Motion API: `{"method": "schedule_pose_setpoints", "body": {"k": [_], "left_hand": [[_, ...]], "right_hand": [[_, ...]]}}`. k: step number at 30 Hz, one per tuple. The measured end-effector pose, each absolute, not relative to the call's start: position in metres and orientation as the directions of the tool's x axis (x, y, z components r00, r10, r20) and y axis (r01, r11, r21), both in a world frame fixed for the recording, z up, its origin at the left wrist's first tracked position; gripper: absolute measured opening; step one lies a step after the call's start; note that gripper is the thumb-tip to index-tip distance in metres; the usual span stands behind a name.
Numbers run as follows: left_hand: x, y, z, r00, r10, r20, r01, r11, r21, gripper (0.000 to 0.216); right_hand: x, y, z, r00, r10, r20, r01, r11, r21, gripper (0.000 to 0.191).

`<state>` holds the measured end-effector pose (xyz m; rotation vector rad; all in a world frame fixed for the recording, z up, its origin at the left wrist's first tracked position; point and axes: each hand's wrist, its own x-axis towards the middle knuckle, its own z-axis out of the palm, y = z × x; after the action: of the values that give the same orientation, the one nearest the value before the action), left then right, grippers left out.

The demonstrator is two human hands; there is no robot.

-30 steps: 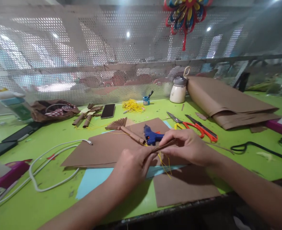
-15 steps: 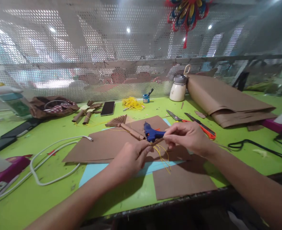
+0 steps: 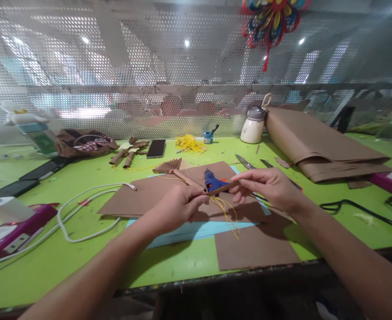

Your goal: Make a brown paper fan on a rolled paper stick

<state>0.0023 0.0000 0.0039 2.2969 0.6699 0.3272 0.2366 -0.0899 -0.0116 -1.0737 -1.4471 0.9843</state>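
A narrow strip of brown paper (image 3: pixel 223 189) stretches between my two hands over the sheets. My left hand (image 3: pixel 184 204) pinches its left end between thumb and fingers. The right end lies between the thumb and fingertips of my right hand (image 3: pixel 269 189). Just behind the strip rests a blue glue gun (image 3: pixel 212 181), its handle partly hidden. A pleated brown paper fan (image 3: pixel 168 166) on a rolled paper tube (image 3: pixel 186 178) lies beyond my left hand. Loose yellow strings (image 3: pixel 225 209) trail below the strip. Under everything are a brown paper sheet (image 3: pixel 142 200) and light blue paper (image 3: pixel 179 233).
Scissors (image 3: pixel 244 161) lie behind my right hand, near a white jar (image 3: pixel 252 126) and folded brown paper (image 3: pixel 326 138). At the back are yellow shreds (image 3: pixel 190 143), a paint pot (image 3: pixel 208 138) and a phone (image 3: pixel 156 149). A white cable (image 3: pixel 62 226) loops at left beside a purple power strip (image 3: pixel 19 231).
The strip now shows stretched between both hands, and my right hand's fingers have shifted along it. The whole view has swung slightly left. The glue gun and fan stay in place.
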Motion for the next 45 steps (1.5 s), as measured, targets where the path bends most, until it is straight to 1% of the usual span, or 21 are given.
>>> {"method": "schedule_pose_setpoints", "body": {"k": [3, 4, 6, 8, 10, 11, 13, 14, 16, 18, 19, 22, 24, 26, 28, 29, 31, 35, 40, 43, 45], "left_hand": [[0.001, 0.003, 0.006, 0.87, 0.494, -0.009, 0.326, -0.56, 0.762, 0.031], [0.002, 0.004, 0.006, 0.872, 0.489, -0.009, 0.317, -0.551, 0.772, 0.031], [0.004, 0.003, 0.004, 0.86, 0.511, 0.012, 0.319, -0.554, 0.769, 0.031], [0.007, 0.001, 0.001, 0.837, 0.543, 0.068, 0.332, -0.604, 0.725, 0.03], [0.01, -0.004, -0.003, 0.813, 0.559, 0.165, 0.345, -0.691, 0.635, 0.028], [0.012, -0.007, -0.005, 0.804, 0.556, 0.213, 0.353, -0.733, 0.581, 0.026], [0.015, -0.013, -0.008, 0.793, 0.545, 0.273, 0.377, -0.79, 0.483, 0.023], [0.016, -0.016, -0.009, 0.79, 0.544, 0.284, 0.39, -0.803, 0.451, 0.023], [0.016, -0.021, -0.01, 0.785, 0.551, 0.283, 0.407, -0.803, 0.435, 0.025], [0.016, -0.022, -0.006, 0.788, 0.557, 0.264, 0.39, -0.782, 0.487, 0.026], [0.016, -0.022, -0.004, 0.788, 0.565, 0.247, 0.368, -0.752, 0.546, 0.027], [0.016, -0.016, 0.006, 0.729, 0.644, 0.233, 0.258, -0.573, 0.778, 0.032], [0.016, -0.012, 0.009, 0.651, 0.714, 0.26, 0.165, -0.466, 0.869, 0.032], [0.017, -0.009, 0.009, 0.673, 0.714, 0.193, 0.115, -0.359, 0.926, 0.032], [0.016, -0.008, 0.006, 0.707, 0.7, 0.097, 0.059, -0.196, 0.979, 0.031], [0.016, -0.007, 0.004, 0.712, 0.699, 0.072, 0.025, -0.127, 0.992, 0.03], [0.015, -0.006, 0.0, 0.707, 0.705, 0.06, -0.044, -0.041, 0.998, 0.027], [0.015, -0.001, -0.003, 0.697, 0.714, 0.062, -0.14, 0.051, 0.989, 0.026], [0.015, 0.0, -0.003, 0.682, 0.728, 0.064, -0.207, 0.109, 0.972, 0.027], [0.014, -0.001, -0.003, 0.677, 0.733, 0.062, -0.217, 0.118, 0.969, 0.024], [0.014, -0.001, -0.003, 0.679, 0.732, 0.052, -0.205, 0.121, 0.971, 0.023]], "right_hand": [[0.237, -0.089, -0.011, -0.024, 0.961, 0.274, 0.119, 0.275, -0.954, 0.024], [0.235, -0.088, -0.011, -0.001, 0.959, 0.284, 0.09, 0.283, -0.955, 0.027], [0.231, -0.086, -0.012, 0.033, 0.958, 0.286, -0.027, 0.287, -0.958, 0.038], [0.223, -0.084, -0.015, 0.017, 0.967, 0.254, -0.162, 0.253, -0.954, 0.045], [0.212, -0.081, -0.018, -0.026, 0.981, 0.193, -0.233, 0.182, -0.955, 0.044], [0.207, -0.081, -0.02, -0.032, 0.986, 0.166, -0.238, 0.154, -0.959, 0.041], [0.196, -0.079, -0.021, 0.008, 0.991, 0.134, -0.226, 0.132, -0.965, 0.034], [0.191, -0.079, -0.021, 0.045, 0.991, 0.124, -0.217, 0.131, -0.967, 0.031], [0.185, -0.078, -0.02, 0.109, 0.988, 0.113, -0.191, 0.132, -0.973, 0.031], [0.184, -0.076, -0.018, 0.13, 0.986, 0.102, -0.156, 0.122, -0.98, 0.032], [0.184, -0.075, -0.016, 0.116, 0.988, 0.098, -0.138, 0.114, -0.984, 0.032], [0.187, -0.074, -0.01, -0.016, 0.998, 0.067, -0.086, 0.065, -0.994, 0.033], [0.188, -0.075, -0.007, -0.123, 0.992, 0.028, -0.031, 0.025, -0.999, 0.035], [0.187, -0.075, -0.007, -0.207, 0.978, 0.012, 0.046, 0.022, -0.999, 0.035], [0.184, -0.075, -0.01, -0.261, 0.965, 0.025, 0.111, 0.056, -0.992, 0.035], [0.182, -0.074, -0.013, -0.279, 0.96, 0.034, 0.125, 0.071, -0.99, 0.034], [0.179, -0.074, -0.017, -0.291, 0.955, 0.046, 0.122, 0.085, -0.989, 0.034], [0.171, -0.075, -0.02, -0.239, 0.968, 0.076, 0.122, 0.108, -0.987, 0.032], [0.163, -0.08, -0.019, -0.118, 0.989, 0.091, 0.138, 0.107, -0.985, 0.033], [0.164, -0.082, -0.021, -0.097, 0.991, 0.092, 0.122, 0.104, -0.987, 0.033], [0.166, -0.083, -0.022, -0.089, 0.991, 0.101, 0.176, 0.116, -0.978, 0.034]]}}
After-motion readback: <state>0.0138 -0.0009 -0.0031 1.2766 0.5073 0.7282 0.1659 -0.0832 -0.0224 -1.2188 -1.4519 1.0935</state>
